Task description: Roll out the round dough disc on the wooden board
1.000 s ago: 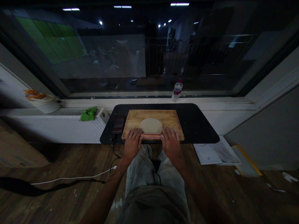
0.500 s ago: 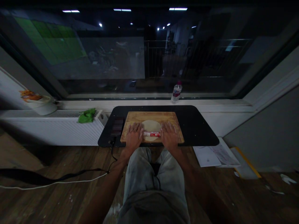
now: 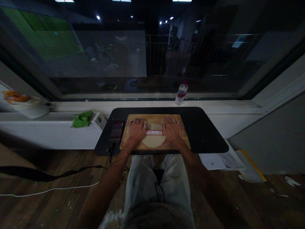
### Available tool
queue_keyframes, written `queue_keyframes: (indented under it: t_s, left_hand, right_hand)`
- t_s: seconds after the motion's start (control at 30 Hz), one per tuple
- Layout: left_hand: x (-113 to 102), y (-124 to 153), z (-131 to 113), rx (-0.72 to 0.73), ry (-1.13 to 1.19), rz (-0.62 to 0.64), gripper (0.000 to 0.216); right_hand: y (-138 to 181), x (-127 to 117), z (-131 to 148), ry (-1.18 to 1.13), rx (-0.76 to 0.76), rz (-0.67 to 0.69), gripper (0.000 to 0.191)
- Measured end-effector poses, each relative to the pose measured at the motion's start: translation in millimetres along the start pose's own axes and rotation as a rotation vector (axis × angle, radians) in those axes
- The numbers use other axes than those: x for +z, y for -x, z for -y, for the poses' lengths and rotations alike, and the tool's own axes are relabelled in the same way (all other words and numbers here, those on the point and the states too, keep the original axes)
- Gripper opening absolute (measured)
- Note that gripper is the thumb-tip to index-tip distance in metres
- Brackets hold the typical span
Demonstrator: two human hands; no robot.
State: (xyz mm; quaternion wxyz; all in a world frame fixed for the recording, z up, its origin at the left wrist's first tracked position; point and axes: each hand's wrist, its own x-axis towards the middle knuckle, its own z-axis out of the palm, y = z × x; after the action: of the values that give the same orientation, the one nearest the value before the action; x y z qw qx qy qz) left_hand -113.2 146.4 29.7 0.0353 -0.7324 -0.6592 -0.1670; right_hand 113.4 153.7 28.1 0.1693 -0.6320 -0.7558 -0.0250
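Observation:
A round, flat sheet of pale dough (image 3: 154, 141) lies on a wooden cutting board (image 3: 175, 146). Across it runs a slim red-and-white printed cylinder (image 3: 154, 132). My left hand (image 3: 137, 131) lies flat over the cylinder's left end, fingers stretched forward. Over the right end rests my right hand (image 3: 172, 130), likewise flat with its fingers spread. The palms hide both ends of the cylinder. Pale smudges like flour show on the fingertips.
The board sits on a black tabletop (image 3: 205, 136) with a dark phone-like device (image 3: 116, 131) and cable at left. A water bottle (image 3: 181, 93) stands on the windowsill. A green cloth (image 3: 82, 119) and white tub (image 3: 33, 108) rest on the radiator. Papers (image 3: 214, 160) lie lower right.
Both hands have moved forward, away from me, and the cylinder has rolled with them toward the dough's far part. More dough shows on the near side. The view has tilted slightly down.

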Motion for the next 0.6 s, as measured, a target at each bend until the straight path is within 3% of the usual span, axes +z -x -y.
queue_keyframes:
  t_s: [0.33,0.6]
  left_hand:
    - [6.6,-35.1,1.9,-0.057,-0.028,0.070,0.055]
    - [8.6,-48.8,4.7,-0.029,0.012,0.149,0.054]
  right_hand:
    - [-30.9,0.6,-5.1,-0.018,0.070,0.080,0.057]
    - [-1.9,22.0,0.0,-0.019,0.132,0.045,0.062]
